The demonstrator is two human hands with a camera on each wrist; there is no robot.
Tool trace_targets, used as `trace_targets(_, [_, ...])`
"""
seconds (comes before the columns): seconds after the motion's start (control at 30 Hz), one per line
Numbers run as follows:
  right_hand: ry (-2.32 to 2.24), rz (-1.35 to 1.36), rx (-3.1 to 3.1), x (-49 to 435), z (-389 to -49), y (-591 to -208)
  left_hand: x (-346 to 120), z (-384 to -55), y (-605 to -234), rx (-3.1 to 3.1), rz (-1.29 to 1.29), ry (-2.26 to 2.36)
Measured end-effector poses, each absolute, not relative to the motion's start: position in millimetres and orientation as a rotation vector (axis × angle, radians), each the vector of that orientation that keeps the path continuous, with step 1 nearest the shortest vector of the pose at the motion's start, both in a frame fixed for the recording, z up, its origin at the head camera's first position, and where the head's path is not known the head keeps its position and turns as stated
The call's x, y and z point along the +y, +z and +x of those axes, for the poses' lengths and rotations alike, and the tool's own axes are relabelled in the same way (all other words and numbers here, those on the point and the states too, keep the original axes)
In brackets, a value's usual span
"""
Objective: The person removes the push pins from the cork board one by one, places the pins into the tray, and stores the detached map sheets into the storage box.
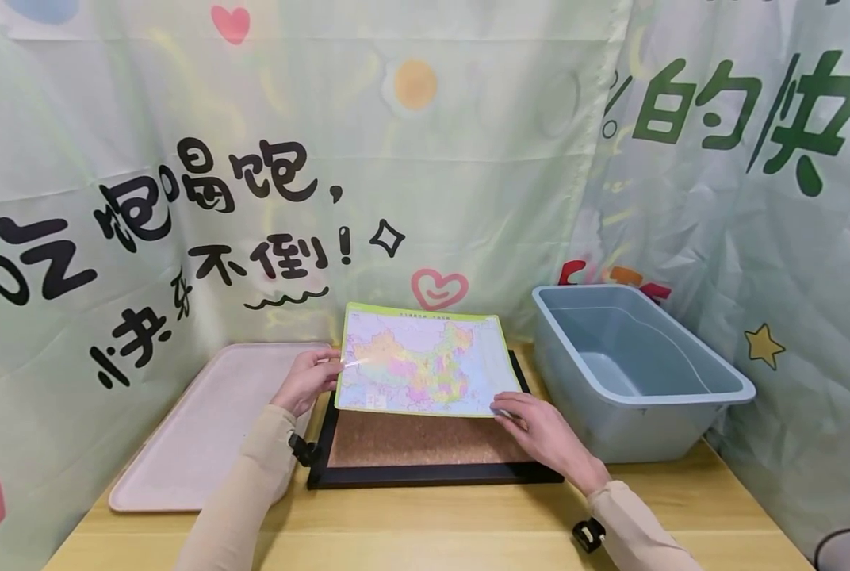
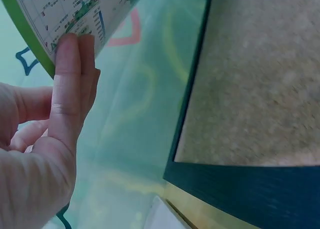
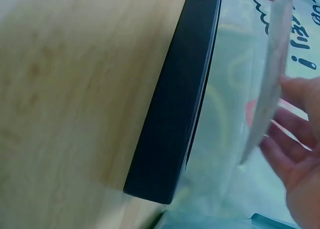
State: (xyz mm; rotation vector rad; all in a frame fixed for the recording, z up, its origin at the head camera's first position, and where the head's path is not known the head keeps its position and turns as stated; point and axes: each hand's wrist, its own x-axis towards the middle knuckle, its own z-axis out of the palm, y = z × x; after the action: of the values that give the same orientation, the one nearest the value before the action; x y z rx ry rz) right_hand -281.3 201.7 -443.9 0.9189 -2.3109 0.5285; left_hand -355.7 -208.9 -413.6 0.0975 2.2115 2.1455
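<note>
A colourful map sheet (image 1: 425, 361) with a green border is held tilted above a black-framed cork board (image 1: 425, 444). My left hand (image 1: 309, 381) pinches the sheet's left edge between thumb and fingers. At its lower right corner, my right hand (image 1: 542, 428) grips the sheet the same way. In the left wrist view, the fingers (image 2: 67, 84) lie against the printed back of the map (image 2: 75, 14). The right wrist view shows the sheet (image 3: 272, 64) nearly edge-on beside the right hand (image 3: 300, 139). The sheet hides the far part of the cork.
Left of the board lies a pale pink tray (image 1: 197, 444), partly behind the left forearm. A grey-blue plastic tub (image 1: 639, 428) stands at the right. All of these rest on a wooden table (image 1: 425, 527), with printed fabric (image 1: 468, 159) hanging behind and at the sides.
</note>
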Motion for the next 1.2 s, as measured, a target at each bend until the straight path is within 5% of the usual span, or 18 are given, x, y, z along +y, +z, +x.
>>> trace_targets(1.2, [0.556, 0.601, -1.927, 238, -264, -372, -135, -368, -376, 1.87, 0.082, 2.433])
